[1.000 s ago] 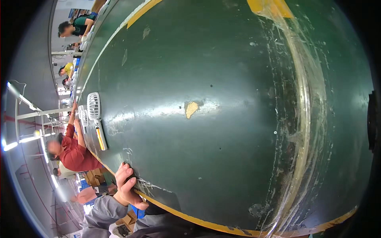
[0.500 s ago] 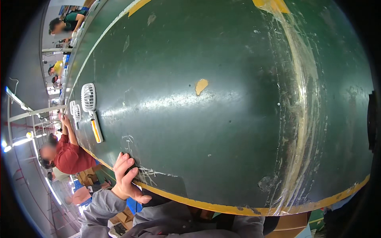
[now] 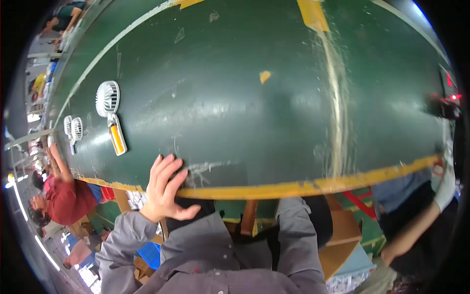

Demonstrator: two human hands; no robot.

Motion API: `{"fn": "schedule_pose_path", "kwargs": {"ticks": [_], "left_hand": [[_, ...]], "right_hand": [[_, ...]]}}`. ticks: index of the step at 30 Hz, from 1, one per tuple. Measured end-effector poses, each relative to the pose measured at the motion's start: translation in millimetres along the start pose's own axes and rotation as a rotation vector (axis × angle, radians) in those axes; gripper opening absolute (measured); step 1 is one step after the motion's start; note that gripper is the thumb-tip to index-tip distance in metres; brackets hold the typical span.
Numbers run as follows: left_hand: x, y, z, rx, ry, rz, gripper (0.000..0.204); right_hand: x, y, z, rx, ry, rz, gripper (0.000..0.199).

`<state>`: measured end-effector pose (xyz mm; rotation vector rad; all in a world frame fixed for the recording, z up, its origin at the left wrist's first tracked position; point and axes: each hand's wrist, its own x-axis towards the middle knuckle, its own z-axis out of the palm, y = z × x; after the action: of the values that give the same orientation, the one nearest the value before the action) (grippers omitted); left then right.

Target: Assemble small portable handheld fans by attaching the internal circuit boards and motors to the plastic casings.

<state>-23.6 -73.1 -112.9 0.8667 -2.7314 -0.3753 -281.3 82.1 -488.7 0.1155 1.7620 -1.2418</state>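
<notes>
My left hand (image 3: 166,188) is at the near edge of the green work surface (image 3: 220,122), its fingers stretched out over the yellow-taped border and its thumb apart. It holds nothing. Beyond it to the left lies a white handheld fan (image 3: 107,99), with a round grille and an orange strip along its handle. This fan is the thing nearest to my hand, and the two do not touch. My right sleeve (image 3: 298,230) reaches up to the surface's edge, where the right hand is out of sight.
More white fans (image 3: 73,128) lie farther left, near a person in a red shirt (image 3: 68,196). On the right, a co-worker's gloved arm (image 3: 443,193) is at the edge, near a dark device with a red light (image 3: 449,105). Cardboard boxes (image 3: 342,240) stand below the edge.
The view has shifted, bringing more of my lap and a co-worker on the right into sight. My left hand stays at the edge, fingers extended. The fans appear farther from my hand.
</notes>
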Motion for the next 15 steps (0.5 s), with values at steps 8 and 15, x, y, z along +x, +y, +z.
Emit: {"fn": "schedule_pose_path", "kwargs": {"ticks": [8, 15], "left_hand": [[0.4, 7.1, -14.7, -0.099, 0.055, 0.052, 0.059], [4.3, 66.8, -7.1, -0.639, 0.007, 0.307, 0.051]], "right_hand": [[-225.4, -161.3, -70.6, -0.003, -0.284, -0.144, 0.013], [-387.6, -258.3, -93.7, 0.055, -0.336, -0.344, 0.018]]}}
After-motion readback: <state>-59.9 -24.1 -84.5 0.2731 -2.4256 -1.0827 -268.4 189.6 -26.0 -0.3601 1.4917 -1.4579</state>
